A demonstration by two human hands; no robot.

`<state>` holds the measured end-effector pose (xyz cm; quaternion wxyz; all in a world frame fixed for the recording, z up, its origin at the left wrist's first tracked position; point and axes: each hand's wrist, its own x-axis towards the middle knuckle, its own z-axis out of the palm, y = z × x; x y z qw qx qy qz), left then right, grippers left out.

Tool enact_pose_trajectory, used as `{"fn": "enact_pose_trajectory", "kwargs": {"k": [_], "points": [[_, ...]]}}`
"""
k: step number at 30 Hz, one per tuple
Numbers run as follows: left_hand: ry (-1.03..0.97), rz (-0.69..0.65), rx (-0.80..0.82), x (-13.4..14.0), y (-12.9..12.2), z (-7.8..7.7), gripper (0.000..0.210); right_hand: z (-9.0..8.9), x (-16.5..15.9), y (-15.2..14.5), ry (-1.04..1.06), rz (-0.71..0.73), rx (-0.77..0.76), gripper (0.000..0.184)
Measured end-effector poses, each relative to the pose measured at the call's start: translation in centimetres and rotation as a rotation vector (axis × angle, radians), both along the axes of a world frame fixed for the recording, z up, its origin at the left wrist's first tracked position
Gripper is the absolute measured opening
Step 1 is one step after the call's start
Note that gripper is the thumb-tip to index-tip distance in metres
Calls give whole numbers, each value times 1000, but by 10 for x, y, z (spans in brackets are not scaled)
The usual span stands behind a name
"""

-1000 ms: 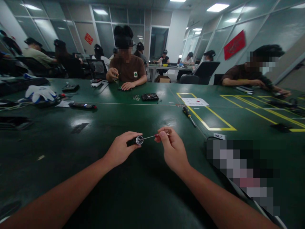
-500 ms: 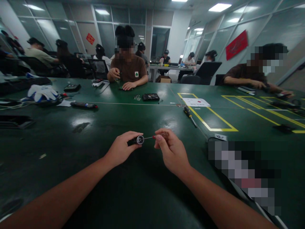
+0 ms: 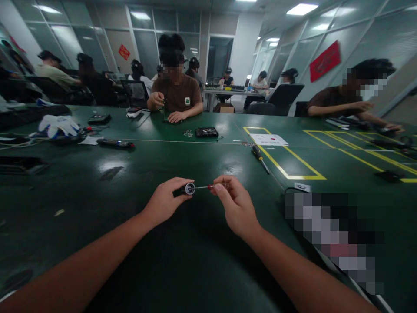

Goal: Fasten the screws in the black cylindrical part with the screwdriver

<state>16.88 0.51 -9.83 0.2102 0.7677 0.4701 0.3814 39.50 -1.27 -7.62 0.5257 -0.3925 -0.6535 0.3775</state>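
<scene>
My left hand [image 3: 162, 202] is closed around a dark cylindrical part [image 3: 189, 188] with a pale ring at its open end, which faces me and slightly right. Between thumb and fingers, my right hand [image 3: 240, 205] grips a thin screwdriver [image 3: 210, 187] with a red collar; most of its handle is hidden by the fingers. Its slim metal shaft points left and its tip meets the open end of the cylinder. How deep the tip sits cannot be made out. Both hands are above the green table [image 3: 182, 274].
A larger screwdriver [image 3: 259, 159] lies ahead to the right, near a white sheet [image 3: 269, 139] and yellow tape. A black tray of small parts [image 3: 206, 132] lies farther off. White gloves [image 3: 58, 125] and a dark tool [image 3: 115, 144] are left. A co-worker [image 3: 176, 93] sits opposite.
The cylinder and my left hand have shifted very slightly left and up. The screwdriver's handle has turned further behind my right fingers. At far right, a co-worker's hand has risen.
</scene>
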Motion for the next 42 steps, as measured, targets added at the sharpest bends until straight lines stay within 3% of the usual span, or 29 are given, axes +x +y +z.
{"fn": "enact_pose_trajectory", "kwargs": {"k": [6, 9, 11, 13, 16, 19, 27, 35, 38, 42], "points": [[74, -39, 29, -1, -2, 2, 39, -5, -4, 10, 132, -61, -73, 23], [88, -41, 55, -3, -1, 3, 40, -8, -4, 17, 364, -47, -264, 24], [74, -27, 62, -3, 1, 4, 39, -10, -2, 22, 531, 54, -503, 27], [64, -9, 61, -3, 2, 5, 39, -11, 0, 25, 617, 89, -580, 27], [59, 10, 40, -3, 2, 6, 39, -10, 0, 24, 575, -7, -397, 25], [51, 13, 29, -3, 1, 5, 39, -8, -2, 19, 400, -70, -213, 24], [43, -3, 52, -3, 1, 2, 40, -5, -3, 8, 11, -91, 10, 21], [28, -2, 59, -3, 2, 0, 38, 1, 2, 1, -13, 170, 1, 16], [27, -15, 54, -4, 3, 0, 38, 2, 2, 0, -40, 142, -4, 28], [24, 6, 52, -4, 3, 2, 38, 0, 0, 8, 146, 41, -124, 12]]}}
